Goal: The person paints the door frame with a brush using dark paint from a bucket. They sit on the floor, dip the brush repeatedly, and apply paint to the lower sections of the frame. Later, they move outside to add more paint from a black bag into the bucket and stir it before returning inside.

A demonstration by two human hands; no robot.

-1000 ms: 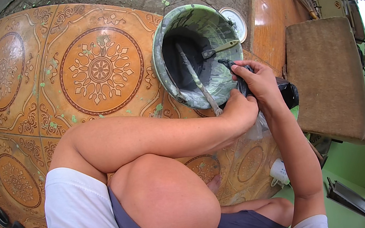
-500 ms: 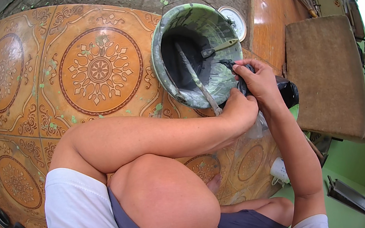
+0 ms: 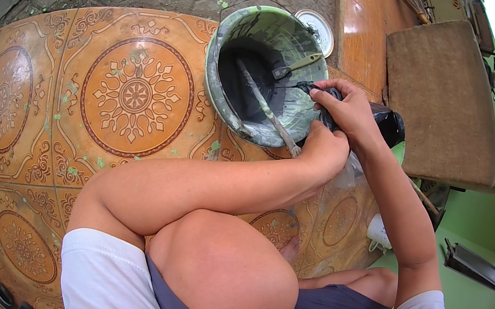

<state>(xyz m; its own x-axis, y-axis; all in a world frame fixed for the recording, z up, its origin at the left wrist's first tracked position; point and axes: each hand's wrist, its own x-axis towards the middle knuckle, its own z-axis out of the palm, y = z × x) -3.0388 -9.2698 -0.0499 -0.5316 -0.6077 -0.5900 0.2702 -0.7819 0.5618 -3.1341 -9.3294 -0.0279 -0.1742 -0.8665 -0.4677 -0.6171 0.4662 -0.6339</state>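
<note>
A black plastic bag is gripped by both my hands at the right rim of a paint-smeared green bucket. My left hand closes round its lower part. Above it, my right hand pinches the bag near its narrow, twisted end, which points into the bucket. A thin dark strand runs from that tip over the dark paint. A paint-coated stick leans across the bucket's near rim. Inside, a brush with a pale green handle rests against the wall.
A white round lid lies just beyond the bucket. To the right stands a brown padded seat; a white mug is below my right forearm. Orange patterned tiles bear green paint spots. Dark sandals lie far left.
My right hand has shifted slightly left along the bag's end. A thin dark strand now shows at the bag's tip. My left hand has barely moved.
</note>
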